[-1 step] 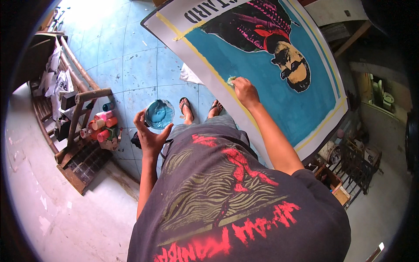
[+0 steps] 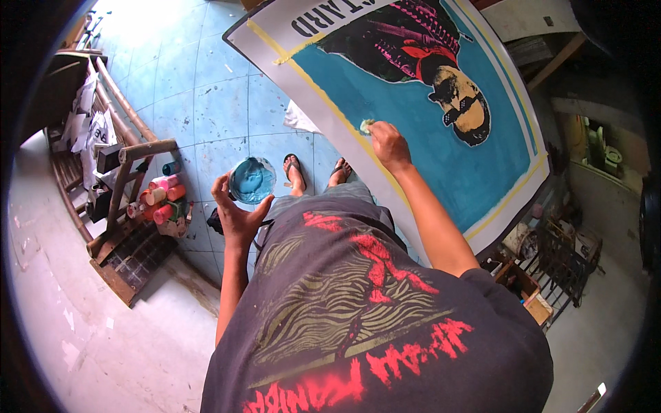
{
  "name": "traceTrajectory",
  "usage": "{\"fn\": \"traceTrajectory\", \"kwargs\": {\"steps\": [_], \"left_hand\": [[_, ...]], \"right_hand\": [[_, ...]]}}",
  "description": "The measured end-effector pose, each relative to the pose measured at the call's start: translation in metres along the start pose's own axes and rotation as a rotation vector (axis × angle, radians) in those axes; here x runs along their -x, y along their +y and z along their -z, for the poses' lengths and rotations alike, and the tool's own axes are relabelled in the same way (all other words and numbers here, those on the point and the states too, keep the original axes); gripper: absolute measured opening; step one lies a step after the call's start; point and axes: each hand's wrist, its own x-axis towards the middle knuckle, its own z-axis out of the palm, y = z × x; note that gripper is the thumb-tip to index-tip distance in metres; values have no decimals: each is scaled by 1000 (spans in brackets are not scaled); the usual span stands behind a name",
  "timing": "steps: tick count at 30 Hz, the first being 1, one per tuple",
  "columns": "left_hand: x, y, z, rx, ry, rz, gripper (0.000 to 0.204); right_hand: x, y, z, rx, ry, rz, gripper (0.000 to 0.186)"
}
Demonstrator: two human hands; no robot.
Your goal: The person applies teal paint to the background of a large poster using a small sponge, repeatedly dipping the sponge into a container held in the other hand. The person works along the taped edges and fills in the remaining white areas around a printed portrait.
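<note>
My left hand (image 2: 239,215) is wrapped round a clear round tub (image 2: 271,172) with thick blue paint (image 2: 251,182) inside. The fingers of my right hand (image 2: 391,146) pinch a small, pale yellow-green sponge-like wad (image 2: 367,126). That wad is at the painted blue background of a large poster (image 2: 406,165), near its left border; whether it touches the surface I cannot tell. On the poster is a figure (image 2: 463,103) in dark glasses, seen upside down from here. Yellow tape (image 2: 323,93) runs along the edges of the blue area.
Several paint bottles (image 2: 165,196) in red, pink and orange stand by a wooden bench frame (image 2: 148,148) at left. A white cloth (image 2: 299,118) lies on the blue tiled floor (image 2: 206,110) near my sandalled feet (image 2: 296,177). A wooden box (image 2: 527,292) and a dark metal rack are at right.
The pale wad and my right fingertips have shifted very slightly to the right. My left hand and the paint tub look the same.
</note>
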Motion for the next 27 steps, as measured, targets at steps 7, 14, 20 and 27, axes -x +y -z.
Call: {"fn": "traceTrajectory", "kwargs": {"steps": [7, 14, 20, 27], "left_hand": [[-11, -2, -6, -47, 9, -79, 98], [-12, -4, -8, 13, -26, -39, 102], [-13, 1, -10, 15, -32, -63, 102], [-17, 10, -14, -9, -51, -82, 100]], "right_hand": [[6, 6, -1, 37, -40, -47, 18], [44, 4, 14, 30, -5, -92, 20], [66, 6, 26, 33, 20, -134, 20], [79, 9, 39, 43, 45, -202, 20]]}}
